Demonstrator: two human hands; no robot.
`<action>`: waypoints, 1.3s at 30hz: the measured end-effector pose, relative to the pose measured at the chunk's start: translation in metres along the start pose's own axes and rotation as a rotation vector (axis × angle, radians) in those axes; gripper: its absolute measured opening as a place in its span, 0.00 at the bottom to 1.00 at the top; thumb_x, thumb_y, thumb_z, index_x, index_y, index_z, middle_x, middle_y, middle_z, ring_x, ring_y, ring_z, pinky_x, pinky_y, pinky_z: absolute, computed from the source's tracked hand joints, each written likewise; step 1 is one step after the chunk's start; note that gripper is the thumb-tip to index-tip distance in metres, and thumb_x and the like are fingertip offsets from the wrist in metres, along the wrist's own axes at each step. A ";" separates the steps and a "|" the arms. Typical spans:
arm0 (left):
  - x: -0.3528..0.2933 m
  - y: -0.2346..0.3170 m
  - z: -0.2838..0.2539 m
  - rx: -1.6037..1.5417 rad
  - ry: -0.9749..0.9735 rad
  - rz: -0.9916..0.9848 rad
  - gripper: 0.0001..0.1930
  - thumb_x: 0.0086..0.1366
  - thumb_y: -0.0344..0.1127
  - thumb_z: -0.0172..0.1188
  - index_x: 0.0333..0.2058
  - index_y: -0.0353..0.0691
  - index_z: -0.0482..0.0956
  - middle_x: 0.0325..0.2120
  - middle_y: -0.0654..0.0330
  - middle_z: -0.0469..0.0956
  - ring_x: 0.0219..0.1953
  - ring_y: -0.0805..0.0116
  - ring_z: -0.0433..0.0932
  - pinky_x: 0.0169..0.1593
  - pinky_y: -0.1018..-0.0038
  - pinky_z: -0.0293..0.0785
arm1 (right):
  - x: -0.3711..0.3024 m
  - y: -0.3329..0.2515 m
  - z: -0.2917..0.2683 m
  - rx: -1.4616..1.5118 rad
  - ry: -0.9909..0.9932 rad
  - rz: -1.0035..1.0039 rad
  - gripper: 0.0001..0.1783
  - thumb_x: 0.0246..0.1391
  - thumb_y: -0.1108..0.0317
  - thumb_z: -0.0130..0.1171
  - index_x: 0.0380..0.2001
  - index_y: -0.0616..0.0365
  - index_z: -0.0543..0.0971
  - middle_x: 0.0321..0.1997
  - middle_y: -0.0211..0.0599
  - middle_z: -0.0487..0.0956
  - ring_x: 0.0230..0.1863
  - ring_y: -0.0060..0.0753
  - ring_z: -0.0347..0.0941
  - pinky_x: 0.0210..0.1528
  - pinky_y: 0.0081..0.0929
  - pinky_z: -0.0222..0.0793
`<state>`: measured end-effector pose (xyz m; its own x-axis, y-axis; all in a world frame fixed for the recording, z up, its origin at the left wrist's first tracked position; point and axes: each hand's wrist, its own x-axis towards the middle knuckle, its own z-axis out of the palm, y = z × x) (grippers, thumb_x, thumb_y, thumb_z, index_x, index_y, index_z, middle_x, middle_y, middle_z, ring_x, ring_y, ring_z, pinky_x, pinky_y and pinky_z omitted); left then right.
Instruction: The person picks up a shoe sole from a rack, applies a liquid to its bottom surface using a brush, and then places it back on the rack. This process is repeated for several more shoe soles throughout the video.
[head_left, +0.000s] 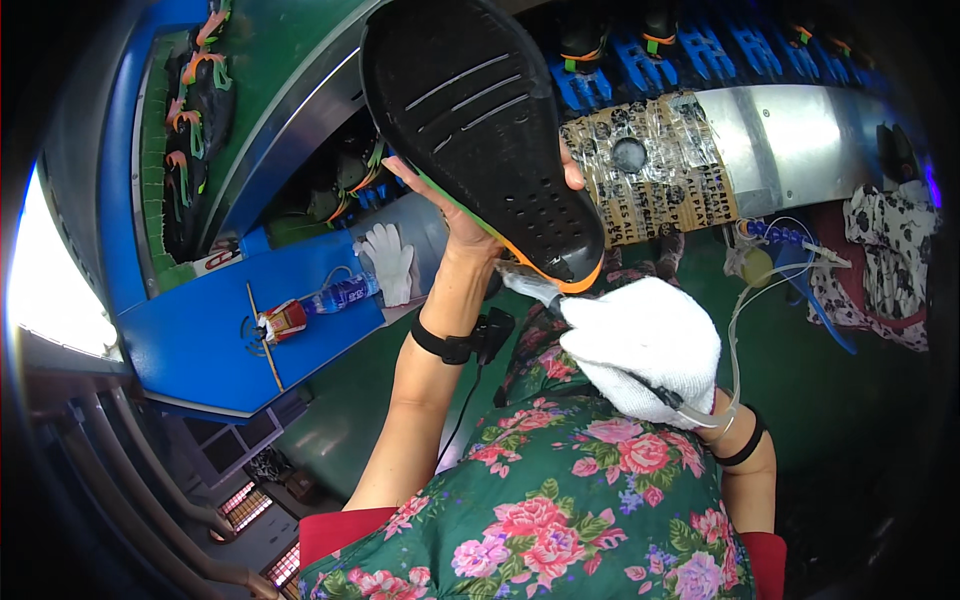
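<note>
My bare left hand (pixel 462 218) grips a black shoe sole (pixel 480 110) from beneath, its fingertips showing along both sides. The sole has slots at the forefoot, small holes toward the heel, and an orange and green rim. Its heel end points toward me. In a white knit glove, my right hand (pixel 645 345) is closed round a brush whose pale bristles (pixel 527 282) lie against or right beside the orange heel rim; exact contact cannot be told. A clear tube (pixel 738 345) runs from the brush's rear end. The glove hides most of the brush handle.
A metal ledge (pixel 785 140) patched with taped brown cardboard (pixel 655 170) lies ahead. Behind it, blue racks (pixel 700 60) carry shoe parts. On a blue table (pixel 190 350) at left are a bottle (pixel 343 293), a red container (pixel 287 320) and a white glove (pixel 388 262). Patterned cloth (pixel 885 260) hangs right.
</note>
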<state>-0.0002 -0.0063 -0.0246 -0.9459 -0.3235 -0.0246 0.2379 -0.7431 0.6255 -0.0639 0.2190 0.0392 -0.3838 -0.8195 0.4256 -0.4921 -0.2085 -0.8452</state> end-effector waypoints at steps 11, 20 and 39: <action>0.005 0.001 0.002 0.038 -0.150 0.107 0.53 0.51 0.87 0.53 0.45 0.32 0.76 0.37 0.52 0.80 0.35 0.58 0.79 0.42 0.63 0.74 | -0.012 0.009 -0.004 -0.044 0.157 0.114 0.15 0.42 0.77 0.74 0.37 0.55 0.88 0.39 0.39 0.87 0.34 0.38 0.82 0.36 0.32 0.77; 0.005 0.003 0.003 0.139 -0.214 0.106 0.39 0.62 0.71 0.60 0.42 0.31 0.76 0.35 0.54 0.78 0.33 0.62 0.80 0.42 0.65 0.74 | -0.012 0.013 -0.007 0.376 0.213 0.264 0.09 0.44 0.78 0.73 0.33 0.60 0.88 0.37 0.42 0.88 0.35 0.34 0.84 0.39 0.29 0.79; 0.004 0.008 0.012 0.085 -0.146 0.038 0.30 0.66 0.60 0.61 0.39 0.32 0.77 0.29 0.53 0.79 0.28 0.60 0.78 0.39 0.66 0.71 | -0.013 0.010 -0.003 0.049 0.094 0.083 0.15 0.42 0.78 0.74 0.37 0.54 0.88 0.39 0.38 0.88 0.34 0.37 0.82 0.36 0.31 0.77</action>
<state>-0.0043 -0.0070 -0.0103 -0.9600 -0.2574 0.1099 0.2605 -0.6777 0.6876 -0.0658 0.2293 0.0261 -0.4944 -0.7816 0.3804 -0.4180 -0.1700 -0.8924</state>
